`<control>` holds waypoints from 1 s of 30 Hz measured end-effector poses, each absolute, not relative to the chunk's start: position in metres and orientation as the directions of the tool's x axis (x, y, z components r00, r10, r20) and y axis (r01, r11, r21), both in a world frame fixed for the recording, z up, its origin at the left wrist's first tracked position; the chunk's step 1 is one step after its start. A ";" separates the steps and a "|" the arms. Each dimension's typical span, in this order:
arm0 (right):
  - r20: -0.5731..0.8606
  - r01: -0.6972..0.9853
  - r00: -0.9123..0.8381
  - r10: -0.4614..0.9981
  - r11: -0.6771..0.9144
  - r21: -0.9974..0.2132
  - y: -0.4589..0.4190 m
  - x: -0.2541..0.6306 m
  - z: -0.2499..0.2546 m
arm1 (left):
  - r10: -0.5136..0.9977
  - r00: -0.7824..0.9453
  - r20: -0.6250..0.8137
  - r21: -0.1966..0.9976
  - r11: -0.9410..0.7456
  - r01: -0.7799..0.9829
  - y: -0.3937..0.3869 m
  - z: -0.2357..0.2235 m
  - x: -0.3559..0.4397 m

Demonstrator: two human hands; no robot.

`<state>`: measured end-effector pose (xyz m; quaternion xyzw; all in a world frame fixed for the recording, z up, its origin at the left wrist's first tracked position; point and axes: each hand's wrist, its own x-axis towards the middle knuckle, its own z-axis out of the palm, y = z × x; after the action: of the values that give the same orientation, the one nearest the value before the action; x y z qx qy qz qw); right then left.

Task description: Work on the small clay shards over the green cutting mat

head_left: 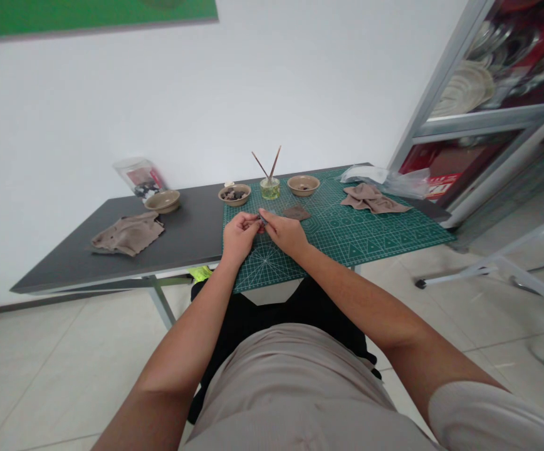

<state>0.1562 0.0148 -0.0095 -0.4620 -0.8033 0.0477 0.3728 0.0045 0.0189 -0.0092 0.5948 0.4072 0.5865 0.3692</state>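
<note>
Person's left hand [239,237] and right hand [284,233] both narrowly pinching small dark fragment [263,219] above green cutting mat [347,235]; fragment perhaps ceramic, too small to tell. Risks: tight pinch slipping, fragment dropping, bouncing beyond mat; careless wrist catching glass jar [269,190] holding two slender sticks, spilling its yellowish liquid. Tan bowl [241,190] sitting just beyond hands, dark pieces inside. Dark grey table [192,219] carrying crumpled taupe cloth [128,233]; metal shelving [436,81] standing right, stacked plates showing; tiled floor [65,376] spreading below.
</note>
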 end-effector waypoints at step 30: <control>0.710 0.510 -0.003 0.705 0.612 -0.605 0.027 0.164 -0.007 | 0.874 -0.011 0.486 0.869 -0.482 0.106 0.028 -0.013 0.002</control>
<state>0.1637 0.0273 -0.0073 -0.4320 -0.7029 0.0871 0.5583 0.0022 0.0284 -0.0131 0.6241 0.3924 0.5931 0.3237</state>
